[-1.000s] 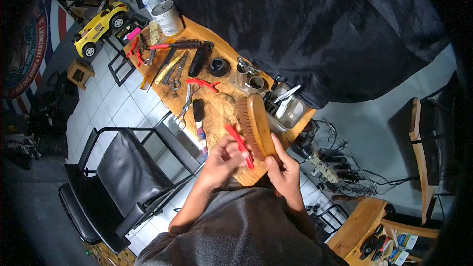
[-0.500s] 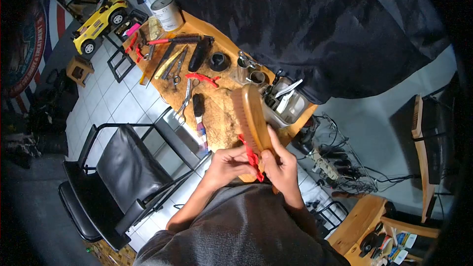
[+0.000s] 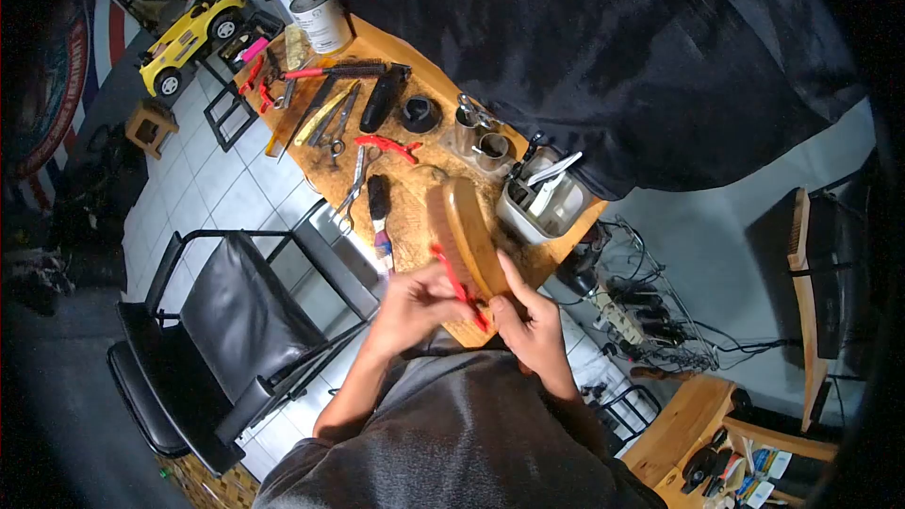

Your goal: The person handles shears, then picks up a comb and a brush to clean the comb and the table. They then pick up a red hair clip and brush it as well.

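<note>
A wooden brush (image 3: 468, 231) with reddish-brown bristles is gripped near its lower end by my right hand (image 3: 531, 325). Its bristles face left. Against the bristles lies a red clip (image 3: 456, 285), pinched in the fingers of my left hand (image 3: 410, 309). Beyond the hands, on the wooden table (image 3: 415, 250), are a dark-bristled brush (image 3: 379, 200), scissors (image 3: 355, 190), another red clip (image 3: 388, 147), a black clipper (image 3: 385, 99) and a round black container (image 3: 419, 114).
A grey bin (image 3: 542, 203) with tools stands at the table's right edge, beside metal cups (image 3: 492, 149). A white can (image 3: 320, 19) stands at the far end. On the left is a black chair (image 3: 250, 306); cables (image 3: 660, 320) hang at the right.
The brush, the red clip and both hands have moved left and slightly up in the view. The brush now covers less of the grey bin.
</note>
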The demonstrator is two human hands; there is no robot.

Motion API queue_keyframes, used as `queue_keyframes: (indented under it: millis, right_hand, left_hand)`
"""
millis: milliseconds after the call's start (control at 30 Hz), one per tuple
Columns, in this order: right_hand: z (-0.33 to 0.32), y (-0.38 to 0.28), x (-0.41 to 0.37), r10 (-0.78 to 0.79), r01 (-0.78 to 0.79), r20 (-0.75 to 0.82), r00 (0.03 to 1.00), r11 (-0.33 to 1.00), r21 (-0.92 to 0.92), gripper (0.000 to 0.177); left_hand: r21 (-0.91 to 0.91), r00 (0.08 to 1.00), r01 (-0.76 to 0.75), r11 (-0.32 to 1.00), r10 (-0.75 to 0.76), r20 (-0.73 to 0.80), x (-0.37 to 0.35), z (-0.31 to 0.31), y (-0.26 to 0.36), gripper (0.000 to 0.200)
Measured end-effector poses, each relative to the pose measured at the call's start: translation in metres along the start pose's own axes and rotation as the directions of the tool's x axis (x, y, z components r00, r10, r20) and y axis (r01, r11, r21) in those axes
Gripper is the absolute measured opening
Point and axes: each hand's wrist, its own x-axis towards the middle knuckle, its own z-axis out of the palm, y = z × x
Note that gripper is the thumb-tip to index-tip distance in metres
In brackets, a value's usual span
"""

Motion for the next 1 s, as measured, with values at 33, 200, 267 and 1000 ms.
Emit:
queue_keyframes:
  millis: [33,200,267,1000]
  right_hand:
    - [0.001,0.000,0.003,-0.031,0.030,-0.045,0.998,0.999,-0.021,0.046]
    - [0.004,0.007,0.016,-0.259,0.227,-0.222,0.940,0.961,-0.158,0.046]
    - [0.004,0.009,0.016,-0.308,0.280,-0.246,0.919,0.949,-0.144,0.046]
    - [-0.013,0.003,-0.004,0.007,-0.005,-0.015,1.000,0.989,0.147,0.046]
  left_hand:
    - [-0.092,0.997,0.051,0.994,-0.046,0.057,-0.003,0.009,-0.001,0.031]
    - [-0.116,0.991,0.093,0.989,-0.081,0.107,-0.004,0.012,-0.003,0.044]
    - [-0.200,0.999,0.036,0.979,-0.030,0.033,-0.002,0.011,0.005,0.058]
    - [-0.463,0.993,0.079,0.883,-0.108,-0.037,0.001,0.001,-0.010,0.045]
